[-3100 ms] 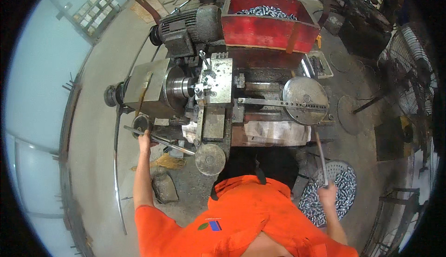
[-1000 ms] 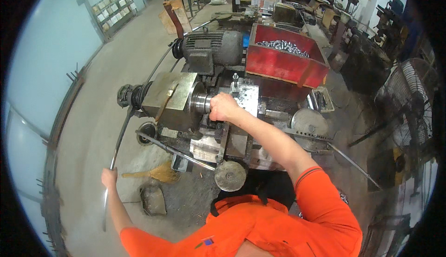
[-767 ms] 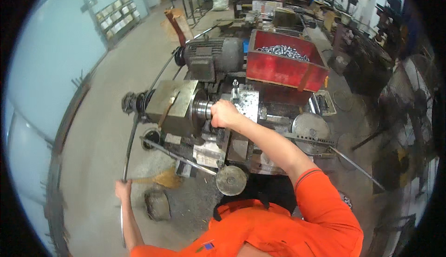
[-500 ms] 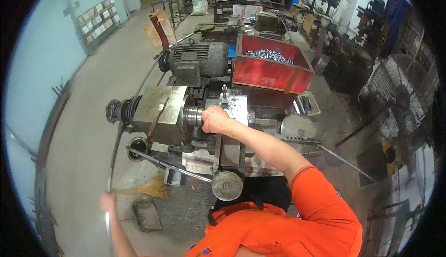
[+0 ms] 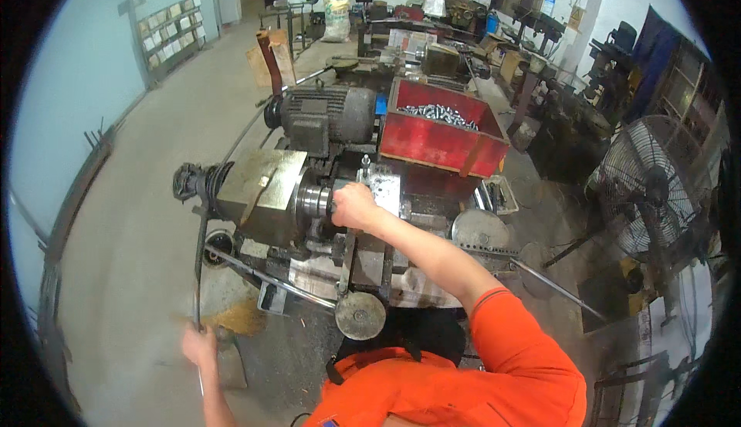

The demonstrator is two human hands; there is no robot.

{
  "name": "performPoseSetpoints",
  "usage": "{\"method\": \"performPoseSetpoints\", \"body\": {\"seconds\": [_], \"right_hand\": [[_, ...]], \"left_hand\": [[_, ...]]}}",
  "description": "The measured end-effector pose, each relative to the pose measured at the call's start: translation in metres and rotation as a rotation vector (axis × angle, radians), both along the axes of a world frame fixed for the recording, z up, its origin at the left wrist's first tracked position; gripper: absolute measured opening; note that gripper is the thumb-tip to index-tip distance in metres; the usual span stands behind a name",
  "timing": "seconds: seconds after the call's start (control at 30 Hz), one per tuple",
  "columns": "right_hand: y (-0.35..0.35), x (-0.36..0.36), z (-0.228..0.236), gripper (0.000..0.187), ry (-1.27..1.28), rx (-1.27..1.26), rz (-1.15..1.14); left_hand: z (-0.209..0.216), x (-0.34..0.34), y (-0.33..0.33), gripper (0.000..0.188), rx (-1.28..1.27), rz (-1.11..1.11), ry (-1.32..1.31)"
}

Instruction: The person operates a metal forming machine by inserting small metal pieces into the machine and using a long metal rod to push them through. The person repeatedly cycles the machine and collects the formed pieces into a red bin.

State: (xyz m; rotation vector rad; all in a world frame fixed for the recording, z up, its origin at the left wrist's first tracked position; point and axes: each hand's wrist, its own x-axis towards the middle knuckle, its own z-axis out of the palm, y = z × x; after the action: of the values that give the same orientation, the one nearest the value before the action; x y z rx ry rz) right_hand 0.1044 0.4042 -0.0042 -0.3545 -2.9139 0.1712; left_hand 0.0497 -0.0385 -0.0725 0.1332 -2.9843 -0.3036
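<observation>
My left hand [image 5: 199, 344] is wrapped round a long metal lever [image 5: 200, 280] that runs up to the left end of the lathe's headstock [image 5: 262, 184]. At the machine's middle, my right hand [image 5: 355, 205] is closed in front of the bright ringed spindle nose [image 5: 314, 201]. Whatever its fingers hold is hidden behind the hand. Just beyond it sits a metal tool block [image 5: 386, 188] with an upright bolt [image 5: 366, 163]. A second lever with a round disc weight [image 5: 360, 316] slopes across below my right forearm.
Behind the headstock is a finned electric motor [image 5: 328, 114]. A red bin [image 5: 440, 145] of small metal parts [image 5: 438, 115] stands to its right. Another round disc [image 5: 480, 228] and rod lie right of my forearm. A floor fan [image 5: 652, 184] stands at right; a broom head [image 5: 239, 317] lies near my left hand.
My left hand has moved right, nearer the machine, with the lever swinging along. My right hand stays at the spindle nose. The whole view has shifted slightly.
</observation>
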Motion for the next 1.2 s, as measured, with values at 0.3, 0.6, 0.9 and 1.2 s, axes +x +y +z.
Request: {"method": "performPoseSetpoints", "body": {"seconds": [0.3, 0.6, 0.9, 1.2], "right_hand": [[0.118, 0.08, 0.107, 0.052, 0.463, 0.201, -0.361], [0.115, 0.248, 0.036, 0.047, 0.47, -0.221, -0.232], [0.054, 0.558, -0.115, 0.037, -0.035, -0.302, -1.138], [-0.004, 0.621, -0.276, 0.026, -0.526, -0.469, -1.23]], "left_hand": [[0.002, -0.014, -0.007, 0.035, -0.123, -0.215, 0.082], [0.049, 0.02, 0.166, 0.025, 0.166, -1.07, 0.022], [-0.085, -0.055, 0.189, 0.021, 0.215, -1.021, -0.258], [-0.059, -0.026, 0.213, 0.022, 0.344, -1.026, -0.313]]}}
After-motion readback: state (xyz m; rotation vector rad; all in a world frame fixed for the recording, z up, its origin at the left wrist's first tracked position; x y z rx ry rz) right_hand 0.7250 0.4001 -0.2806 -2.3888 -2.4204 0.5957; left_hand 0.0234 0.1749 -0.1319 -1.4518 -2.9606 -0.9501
